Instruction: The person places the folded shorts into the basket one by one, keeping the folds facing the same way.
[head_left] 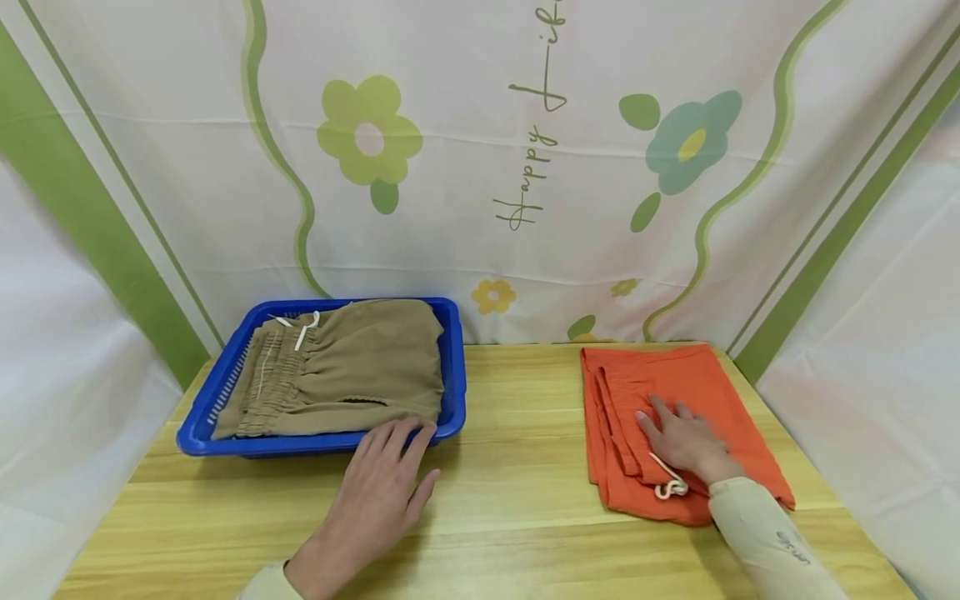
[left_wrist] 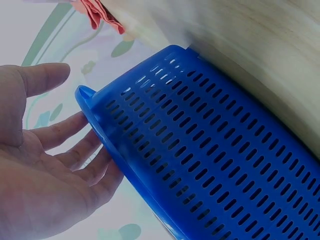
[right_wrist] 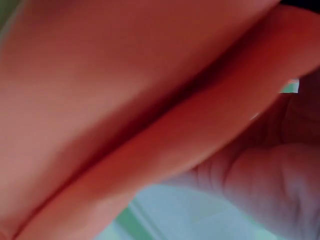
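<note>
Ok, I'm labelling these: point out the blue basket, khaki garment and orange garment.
Blue basket (left_wrist: 207, 145), left wrist view, on its slotted wall.
Khaki garment (head_left: 367, 358), head view, on its top layer.
Orange garment (head_left: 697, 379), head view, on its far part.

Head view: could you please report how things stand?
Left hand at rim of blue plastic basket. Right hand on folded orange drawstring bottoms. Khaki drawstring bottoms occupying basket. No obstruction visible.
</note>
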